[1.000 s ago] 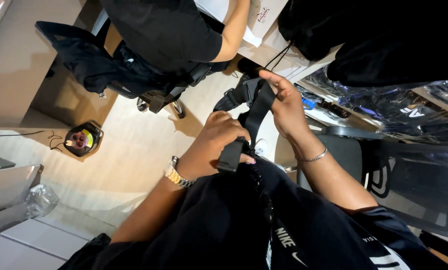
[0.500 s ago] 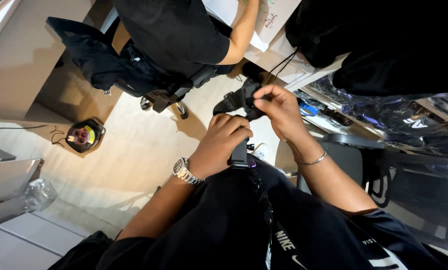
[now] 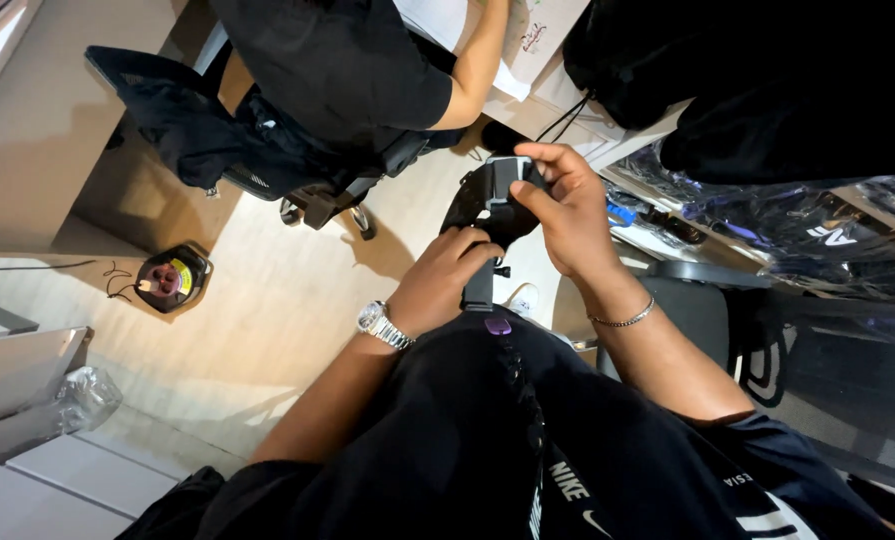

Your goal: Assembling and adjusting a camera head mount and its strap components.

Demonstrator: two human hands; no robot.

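A black webbing strap (image 3: 479,285) rises from a black bag (image 3: 447,440) lying across my lap. My left hand (image 3: 442,285), with a silver watch at the wrist, grips the strap low down near a small purple tab (image 3: 497,326). My right hand (image 3: 557,205), a thin bracelet on its wrist, pinches the folded upper end of the strap and its black buckle (image 3: 502,180). Both hands are closed on the strap, a short way apart.
A person in a black shirt (image 3: 347,60) sits on an office chair (image 3: 297,170) just ahead. A cable reel (image 3: 170,280) lies on the floor at left. Plastic-wrapped dark items (image 3: 787,230) and a black mesh chair (image 3: 847,380) stand at right.
My right hand has folded the strap's upper end down and now pinches it at the buckle, having slid along it. My left hand has stayed low on the strap.
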